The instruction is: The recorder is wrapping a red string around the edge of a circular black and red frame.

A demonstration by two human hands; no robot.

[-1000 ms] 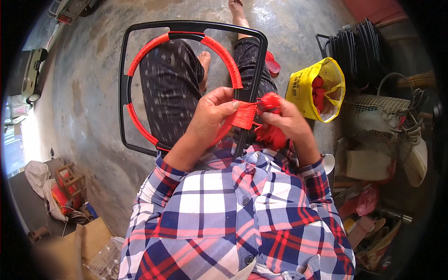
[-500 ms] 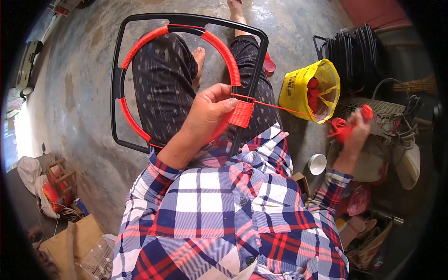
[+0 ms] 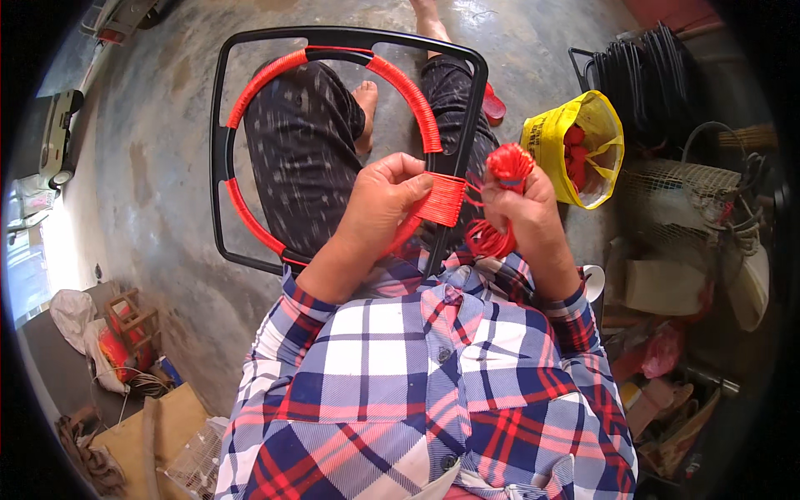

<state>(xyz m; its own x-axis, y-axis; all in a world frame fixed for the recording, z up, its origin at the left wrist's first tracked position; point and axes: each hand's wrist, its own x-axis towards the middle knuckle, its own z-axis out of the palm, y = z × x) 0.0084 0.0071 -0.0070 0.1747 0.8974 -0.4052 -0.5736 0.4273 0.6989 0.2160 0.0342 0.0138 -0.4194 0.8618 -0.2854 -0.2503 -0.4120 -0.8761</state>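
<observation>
A black frame (image 3: 219,193), a rounded square with a ring inside, rests on my lap. Red cord (image 3: 412,91) is wound tightly round long stretches of the ring, with short black gaps between. My left hand (image 3: 379,212) pinches the ring's right side, thumb on a flat band of red windings (image 3: 442,201) that spans the ring and the outer bar. Just right of that band, my right hand (image 3: 530,208) grips a bundle of red cord (image 3: 509,162). Loose loops of cord (image 3: 490,239) hang below this hand, and a strand runs toward the band.
A yellow bag (image 3: 546,142) with red bundles inside stands on the floor to the right. Behind it are stacked black frames (image 3: 642,75). Netting (image 3: 679,185) and assorted items crowd the right side. A wooden board (image 3: 171,429) lies at lower left; a toy-like vehicle (image 3: 60,137) stands far left.
My right hand has come in from the far right to beside the frame, carrying the cord bundle. The taut strand has gone slack. My left hand keeps its hold on the ring.
</observation>
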